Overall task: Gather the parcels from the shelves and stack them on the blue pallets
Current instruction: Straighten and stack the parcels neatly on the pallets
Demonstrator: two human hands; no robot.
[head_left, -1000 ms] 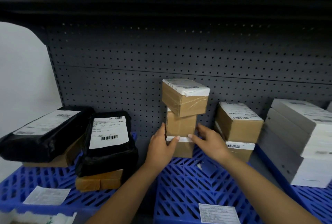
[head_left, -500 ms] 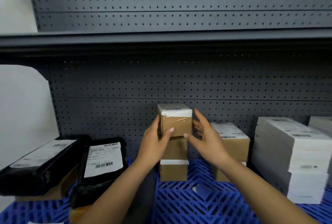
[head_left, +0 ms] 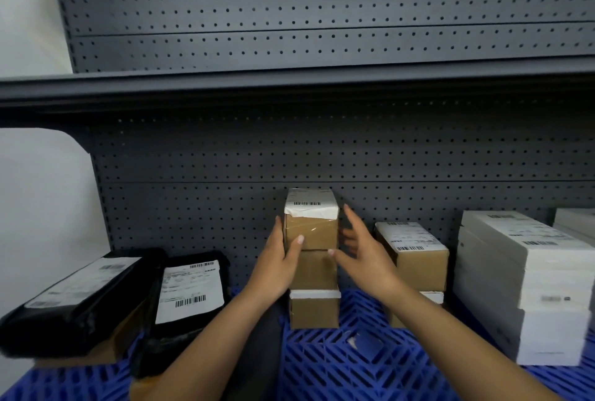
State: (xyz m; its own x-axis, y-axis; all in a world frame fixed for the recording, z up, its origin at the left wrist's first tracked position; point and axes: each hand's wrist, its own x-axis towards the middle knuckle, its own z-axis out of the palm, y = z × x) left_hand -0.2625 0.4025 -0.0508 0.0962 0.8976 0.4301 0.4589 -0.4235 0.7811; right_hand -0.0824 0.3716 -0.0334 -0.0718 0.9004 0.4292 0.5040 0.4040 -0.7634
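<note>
White labels with black barcodes on the top brown box (head_left: 311, 219), black bag (head_left: 190, 288), white boxes (head_left: 528, 275), words too blurry to read

the white boxes (head_left: 528, 288) blur and run off the right edge, label text unreadable, and the left hand (head_left: 277, 267) hides the middle brown box's (head_left: 317, 270) left side.

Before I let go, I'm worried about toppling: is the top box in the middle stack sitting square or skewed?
Square: the top box has its sides in line with the boxes below, steadied by the left hand.
</note>
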